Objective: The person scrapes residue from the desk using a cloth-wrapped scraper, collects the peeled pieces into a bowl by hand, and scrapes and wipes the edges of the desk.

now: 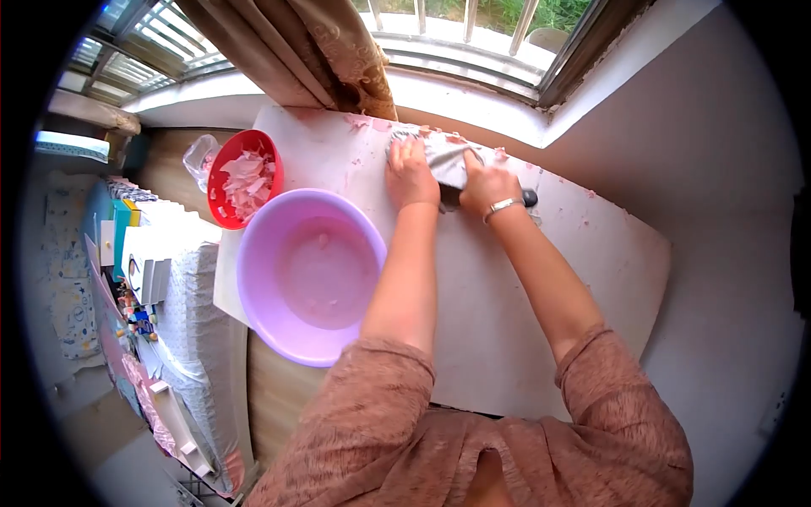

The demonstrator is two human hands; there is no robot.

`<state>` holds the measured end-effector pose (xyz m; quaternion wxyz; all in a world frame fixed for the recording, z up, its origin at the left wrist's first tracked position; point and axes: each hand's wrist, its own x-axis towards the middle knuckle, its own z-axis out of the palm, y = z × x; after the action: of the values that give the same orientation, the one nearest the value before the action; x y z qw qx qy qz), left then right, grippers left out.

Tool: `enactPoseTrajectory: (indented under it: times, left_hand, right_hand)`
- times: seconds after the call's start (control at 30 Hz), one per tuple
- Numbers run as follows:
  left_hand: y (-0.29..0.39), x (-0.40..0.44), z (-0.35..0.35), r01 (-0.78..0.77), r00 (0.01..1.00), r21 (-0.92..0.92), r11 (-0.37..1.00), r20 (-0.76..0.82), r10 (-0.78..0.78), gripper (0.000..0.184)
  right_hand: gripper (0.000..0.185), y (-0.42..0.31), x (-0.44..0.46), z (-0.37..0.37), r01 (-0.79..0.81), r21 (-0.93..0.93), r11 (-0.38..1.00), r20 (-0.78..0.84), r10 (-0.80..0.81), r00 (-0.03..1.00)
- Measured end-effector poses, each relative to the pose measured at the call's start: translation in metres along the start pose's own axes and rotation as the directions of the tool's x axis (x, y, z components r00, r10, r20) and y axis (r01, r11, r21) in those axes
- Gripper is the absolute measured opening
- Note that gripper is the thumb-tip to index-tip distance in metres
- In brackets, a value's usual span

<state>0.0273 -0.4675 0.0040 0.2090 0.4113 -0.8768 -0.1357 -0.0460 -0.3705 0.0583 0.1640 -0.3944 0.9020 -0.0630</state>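
Near the back edge of the white table, a grey-white cloth (448, 162) lies bunched between my two hands. My left hand (412, 175) presses on its left end, with the fingers together. My right hand (488, 188) is closed at the cloth's right side, over a tool with a black handle (530, 198) that sticks out to the right. Part of the tool is hidden under the hand and cloth. Pink scraps (452, 137) lie along the back edge, just beyond the cloth.
A purple basin (253, 279) holding clear liquid stands left of my left forearm. Behind it is a red bowl (221, 211) of pink scraps, beside a plastic bag (196, 160). The curtain (338, 51) hangs at the table's back edge, by the window.
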Motion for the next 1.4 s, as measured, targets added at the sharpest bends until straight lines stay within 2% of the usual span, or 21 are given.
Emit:
enactPoseTrajectory:
  times: [0.07, 0.2, 0.27, 0.33, 0.4, 0.57, 0.63, 0.67, 0.73, 0.77, 0.8, 0.87, 0.9, 0.93, 1.0, 1.03, 1.07, 1.13, 1.2, 1.33, 1.4]
  left_hand:
    - [0.007, -0.017, -0.015, 0.025, 0.996, -0.012, 1.0, 0.08, -0.024, 0.035]
    - [-0.003, -0.003, 0.002, 0.001, 1.0, 0.04, 0.999, -0.005, -0.001, 0.029]
    - [-0.002, 0.023, -0.007, -0.005, 0.999, 0.047, 0.999, 0.05, 0.002, 0.027]
    - [-0.002, 0.021, -0.003, -0.018, 0.999, 0.034, 0.999, 0.048, 0.016, 0.027]
    - [0.003, 0.005, -0.006, -0.008, 0.998, 0.049, 0.999, 0.066, 0.005, 0.028]
    - [0.01, -0.035, -0.021, -0.023, 0.985, 0.077, 0.997, 0.173, 0.009, 0.041]
    - [0.021, -0.039, -0.034, -0.043, 0.92, 0.343, 0.939, 0.379, -0.096, 0.054]
    - [0.025, -0.035, -0.045, -0.044, 0.921, 0.339, 0.94, 0.378, -0.094, 0.054]
    - [0.029, -0.021, -0.079, -0.135, 0.647, 0.356, 0.925, 0.738, -0.19, 0.079]
    - [0.018, -0.006, -0.08, -0.194, 0.566, 0.28, 0.94, 0.815, -0.126, 0.092]
    - [0.013, 0.014, -0.084, -0.182, 0.443, 0.241, 0.953, 0.886, -0.139, 0.078]
    - [0.009, 0.047, -0.087, -0.097, 0.469, 0.242, 0.965, 0.867, -0.17, 0.061]
    - [0.011, 0.058, -0.085, -0.109, 0.598, 0.173, 0.979, 0.798, -0.075, 0.056]
    - [0.012, 0.068, -0.081, -0.13, 0.711, 0.107, 0.986, 0.703, 0.018, 0.051]
    - [-0.009, 0.082, -0.03, -0.422, 0.836, -0.057, 0.905, 0.361, 0.412, 0.049]
    - [-0.009, 0.088, -0.023, -0.423, 0.835, -0.06, 0.904, 0.362, 0.414, 0.049]
    - [-0.007, 0.091, -0.015, -0.438, 0.816, -0.081, 0.895, 0.381, 0.434, 0.043]
    - [-0.005, 0.095, -0.006, -0.453, 0.795, -0.107, 0.885, 0.401, 0.455, 0.037]
    - [-0.002, 0.1, -0.002, -0.119, 0.667, -0.272, 0.955, 0.69, 0.28, 0.022]
    - [-0.01, 0.117, 0.02, -0.213, 0.682, -0.254, 0.943, 0.653, 0.33, 0.017]
    - [-0.009, 0.119, 0.025, -0.227, 0.701, -0.25, 0.941, 0.629, 0.336, 0.016]
  right_hand:
    - [0.036, 0.0, -0.022, -0.002, -0.017, -0.019, 1.0, 0.078, 0.018, 0.997]
    - [0.05, 0.0, 0.001, -0.003, -0.019, 0.031, 0.999, 0.083, 0.017, 0.996]
    - [0.033, 0.0, 0.025, 0.009, 0.097, -0.082, 0.992, -0.093, -0.104, 0.99]
    - [0.034, -0.001, 0.021, 0.009, 0.087, -0.089, 0.992, -0.096, -0.096, 0.991]
    - [0.04, -0.002, -0.001, 0.004, -0.016, 0.015, 1.0, -0.048, 0.017, 0.999]
    - [0.065, 0.012, -0.033, 0.034, 0.055, -0.002, 0.998, -0.111, -0.055, 0.992]
    - [0.071, 0.012, -0.043, 0.033, 0.059, 0.026, 0.998, -0.04, -0.058, 0.998]
    - [0.071, 0.013, -0.049, 0.029, 0.058, 0.023, 0.998, -0.042, -0.057, 0.998]
    - [0.074, 0.015, -0.063, 0.012, 0.21, 0.052, 0.976, 0.091, -0.214, 0.973]
    - [0.064, 0.016, -0.069, -0.004, 0.185, 0.163, 0.969, 0.233, -0.22, 0.947]
    - [0.064, 0.023, -0.067, -0.004, 0.178, 0.159, 0.971, 0.233, -0.212, 0.949]
    - [0.051, 0.041, -0.055, -0.002, 0.163, 0.491, 0.856, 0.269, -0.327, 0.906]
    - [0.034, 0.048, -0.048, 0.004, 0.144, 0.558, 0.817, 0.208, -0.305, 0.93]
    - [0.034, 0.05, -0.045, 0.007, 0.141, 0.556, 0.819, 0.208, -0.302, 0.931]
    - [0.026, 0.053, -0.038, 0.012, -0.076, 0.643, 0.762, 0.089, 0.024, 0.996]
    - [0.021, 0.053, -0.035, 0.009, -0.119, 0.687, 0.717, -0.01, 0.174, 0.985]
    - [0.021, 0.054, -0.027, 0.01, -0.123, 0.686, 0.717, -0.01, 0.178, 0.984]
    - [0.026, 0.06, -0.002, 0.011, 0.013, 0.592, 0.806, -0.25, 0.168, 0.954]
    - [0.032, 0.052, 0.029, 0.015, 0.238, 0.428, 0.872, -0.444, -0.026, 0.895]
    - [0.029, 0.043, 0.076, 0.017, 0.233, 0.262, 0.937, -0.279, -0.157, 0.947]
    - [0.021, 0.051, 0.091, 0.017, -0.009, 0.628, 0.778, 0.111, -0.078, 0.991]
